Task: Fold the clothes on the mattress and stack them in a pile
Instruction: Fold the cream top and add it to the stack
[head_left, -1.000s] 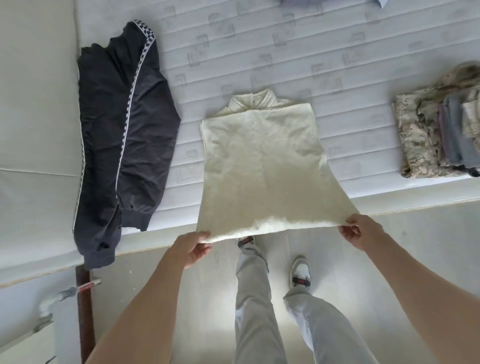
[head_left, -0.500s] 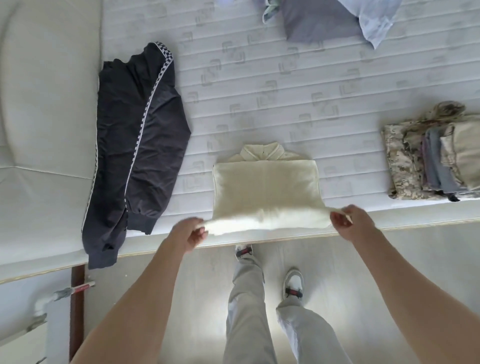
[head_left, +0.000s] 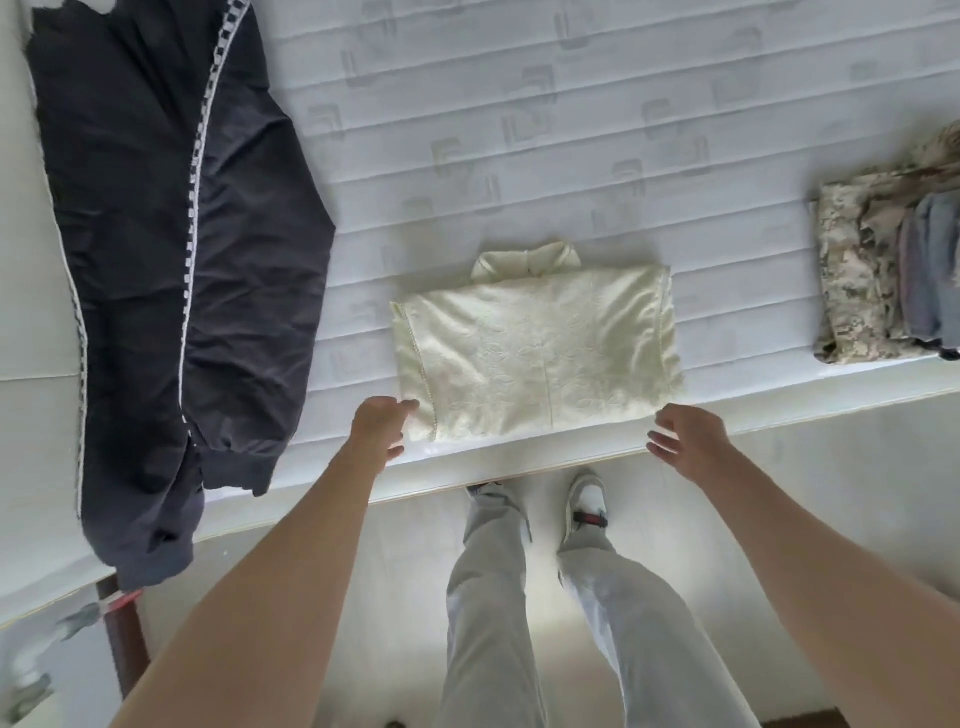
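A cream embroidered garment (head_left: 535, 353) lies folded in half on the white mattress (head_left: 519, 130), close to its near edge, collar pointing away from me. My left hand (head_left: 379, 431) touches its near left corner with relaxed fingers. Just off the near right corner, my right hand (head_left: 685, 441) hovers with fingers spread and holds nothing. A dark jacket (head_left: 171, 260) with checkered trim lies unfolded at the left, its sleeve hanging over the edge. At the right edge sits a pile of folded clothes (head_left: 857, 280), camouflage underneath and grey on top.
My legs and shoes (head_left: 587, 504) stand on the pale floor right below the mattress edge. A dark wooden post (head_left: 124, 639) and a white pipe with a red mark sit at the lower left.
Both hands carried the cream garment's hem away from me and laid it over the top half, folding it. The right hand let go and the left hand relaxed at the corner.
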